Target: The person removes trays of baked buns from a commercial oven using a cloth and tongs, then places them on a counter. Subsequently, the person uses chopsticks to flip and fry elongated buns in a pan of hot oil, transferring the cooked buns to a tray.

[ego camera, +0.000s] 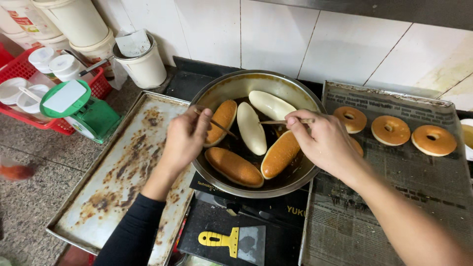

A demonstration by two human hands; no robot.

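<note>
- Far to the left of our left hand we see white lidded tubs in a red basket, and just before them a green kitchen scale with a white pad on its round plate.
- Above that hand, against the tiled wall, stand white buckets; one bears a label in red and yellow at the frame's corner.
- A rusty, stained metal tray lies under and to the left of our left forearm.
- Our left hand is closed around a thin wooden stick at the pan's left rim, its tip by a browned long bun.
- Between our hands sits the round metal pan of dark oil, holding five long buns: two pale ones, three browned.
- Below the pan, near our left elbow, lies a yellow-handled scraper.
- Our right hand pinches a second stick pointing left over the buns, just above a browned bun.
- Right of that hand, ring doughnuts rest on a newspaper-lined tray.
</note>
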